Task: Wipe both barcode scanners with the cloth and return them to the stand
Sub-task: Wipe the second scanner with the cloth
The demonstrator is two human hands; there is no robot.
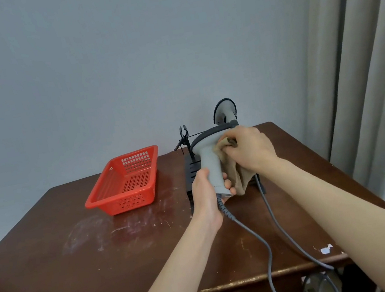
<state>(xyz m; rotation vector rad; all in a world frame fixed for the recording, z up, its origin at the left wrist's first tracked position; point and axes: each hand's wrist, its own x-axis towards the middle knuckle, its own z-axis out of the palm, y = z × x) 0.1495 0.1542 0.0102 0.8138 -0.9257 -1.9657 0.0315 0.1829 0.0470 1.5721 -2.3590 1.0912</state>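
The left hand (206, 191) is closed around the lower handle of the grey scanner (207, 158), held nearly upright above the bench (77, 252); the right hand (250, 149) pinches the cloth (238, 176) against its neck. The stand (191, 171), which carries the second scanner (225, 110), is just beyond on the far side

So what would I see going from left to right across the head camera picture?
Red basket → grey scanner in the left hand → right hand with the cloth → curtain.
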